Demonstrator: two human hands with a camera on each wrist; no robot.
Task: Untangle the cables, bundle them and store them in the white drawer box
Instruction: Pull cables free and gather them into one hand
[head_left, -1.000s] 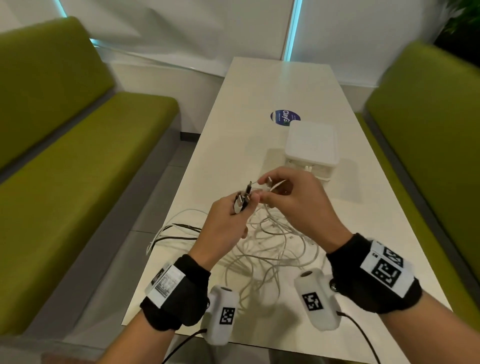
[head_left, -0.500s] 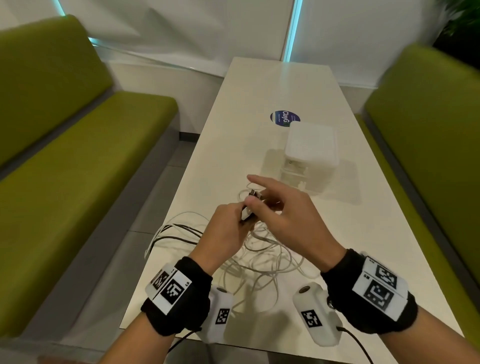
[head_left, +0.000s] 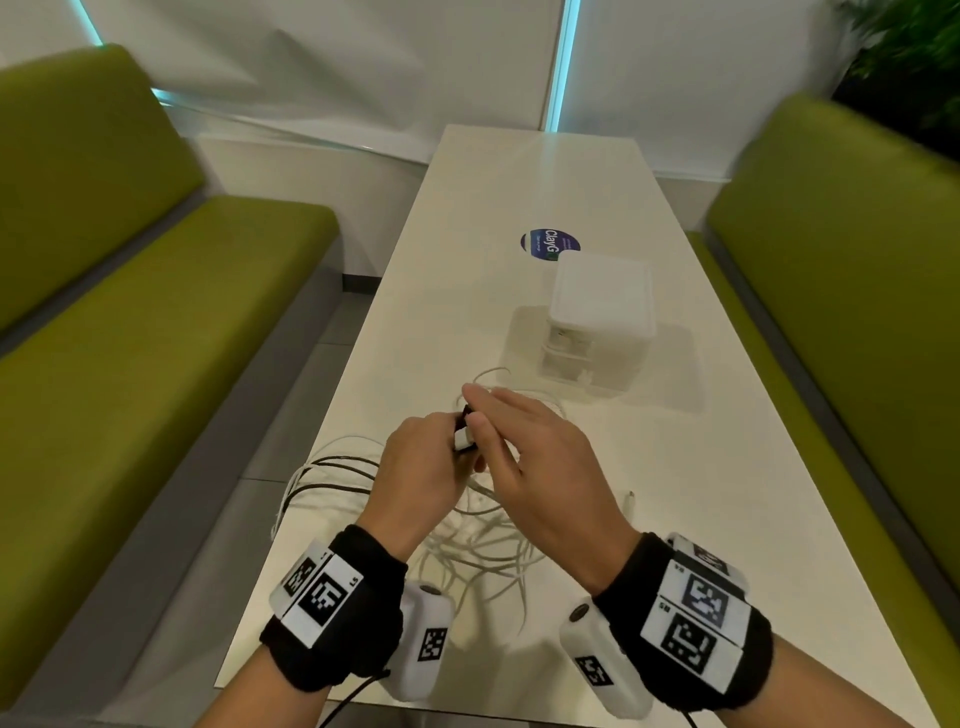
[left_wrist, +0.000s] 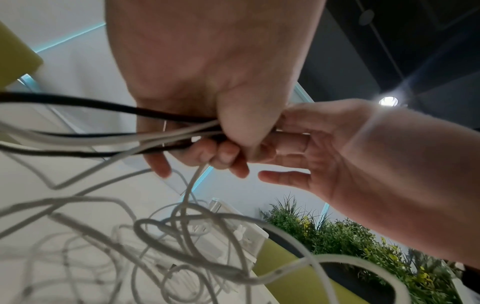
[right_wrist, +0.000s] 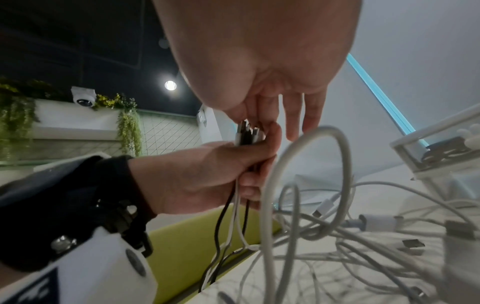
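Left of the grip: black and white cable runs (head_left: 322, 475) trail from the fist over the near-left edge of the table (head_left: 467, 218), hanging past it toward the green bench (head_left: 130, 312).

At the grip: left hand (head_left: 415, 470) clenched around a cluster of cable ends, black and white together; in the right wrist view the plugs (right_wrist: 246, 133) stick up out of the fist, metal tips uppermost. Right hand (head_left: 540, 462) lies against them from the right, thumb and forefinger closed on the plug tips, the remaining fingers (right_wrist: 306, 115) extended and loose.

Below and just right of the grip: loose tangle of white cables (head_left: 483, 540) on the tabletop, several free connectors lying among the loops.

Beyond the grip, to the right: white drawer box (head_left: 600, 301) standing on the table, well apart from both hands, drawers closed. A round blue sticker (head_left: 540, 241) on the table just behind it.
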